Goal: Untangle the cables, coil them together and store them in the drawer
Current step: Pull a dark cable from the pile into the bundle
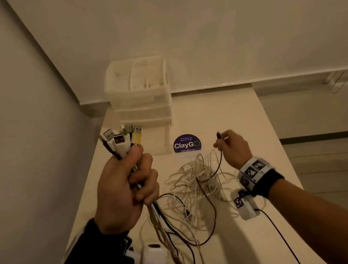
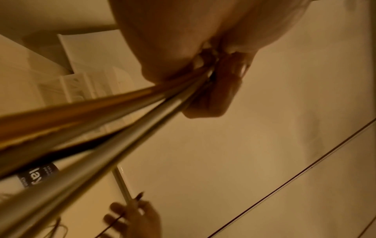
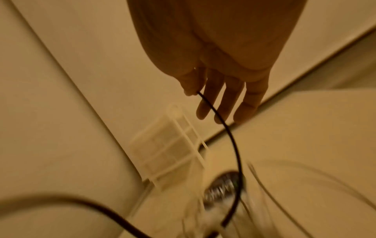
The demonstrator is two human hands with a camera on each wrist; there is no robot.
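Observation:
My left hand (image 1: 126, 182) grips a bunch of cable ends upright, with several USB plugs (image 1: 123, 137) sticking out above the fist. Their cords hang down and run close past the left wrist camera as cords (image 2: 85, 122). A tangle of white and dark cables (image 1: 195, 186) lies on the table between my hands. My right hand (image 1: 232, 146) pinches the end of a thin dark cable (image 1: 219, 163) between thumb and forefinger, lifted above the tangle; the other fingers (image 3: 230, 99) hang straight. The cable (image 3: 234, 141) curves down from the pinch.
A translucent plastic drawer unit (image 1: 142, 100) stands at the table's far left, against the wall corner; it also shows as the drawer unit (image 3: 168, 151). A round purple ClayGo sticker (image 1: 186, 144) lies on the white table (image 1: 243, 113). The table's right edge drops to the floor.

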